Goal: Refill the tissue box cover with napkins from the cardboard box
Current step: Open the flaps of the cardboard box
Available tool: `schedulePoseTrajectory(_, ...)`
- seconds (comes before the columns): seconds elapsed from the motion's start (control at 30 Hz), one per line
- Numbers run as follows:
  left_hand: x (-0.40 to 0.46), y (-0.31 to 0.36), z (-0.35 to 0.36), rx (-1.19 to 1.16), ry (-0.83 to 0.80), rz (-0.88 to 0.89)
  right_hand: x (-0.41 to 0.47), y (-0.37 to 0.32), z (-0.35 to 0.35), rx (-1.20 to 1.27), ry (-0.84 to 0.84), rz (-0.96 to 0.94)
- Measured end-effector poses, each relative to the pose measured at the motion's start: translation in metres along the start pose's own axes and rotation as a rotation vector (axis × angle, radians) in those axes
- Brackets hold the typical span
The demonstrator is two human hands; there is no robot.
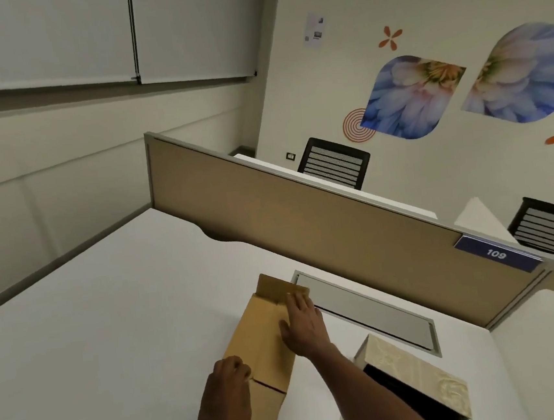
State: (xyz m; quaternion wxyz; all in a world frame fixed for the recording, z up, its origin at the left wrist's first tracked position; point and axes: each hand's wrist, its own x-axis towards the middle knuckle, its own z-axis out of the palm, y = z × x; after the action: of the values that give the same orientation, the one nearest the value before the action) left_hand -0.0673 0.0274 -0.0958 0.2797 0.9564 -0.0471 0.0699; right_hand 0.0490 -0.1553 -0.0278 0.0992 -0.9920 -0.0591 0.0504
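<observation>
A long brown cardboard box (263, 343) lies on the white desk (111, 327), its far end flap standing partly up. My left hand (227, 397) grips the box's near end, fingers curled over the top edge. My right hand (302, 326) rests flat on the box's top near the far end, fingers spread. To the right stands the cream patterned tissue box cover (424, 378), tipped so its dark hollow inside faces me. No napkins are visible.
A tan partition (303, 220) runs along the desk's far edge, with a grey cable flap (369, 309) set into the desktop in front of it. A blue sign reading 109 (496, 253) hangs on the partition. Two black chairs stand beyond.
</observation>
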Motion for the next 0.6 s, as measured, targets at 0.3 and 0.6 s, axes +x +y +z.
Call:
schedulePoseTrajectory(0.3,0.008,0.011,-0.003,-0.093,0.051,-0.065,0.041,-0.001,0.016,0.193,-0.246,0.226)
schedulePoseTrajectory(0.6,0.022,0.000,0.002,-0.018,0.004,-0.070,0.058,-0.004,0.016,0.308,-0.223,0.308)
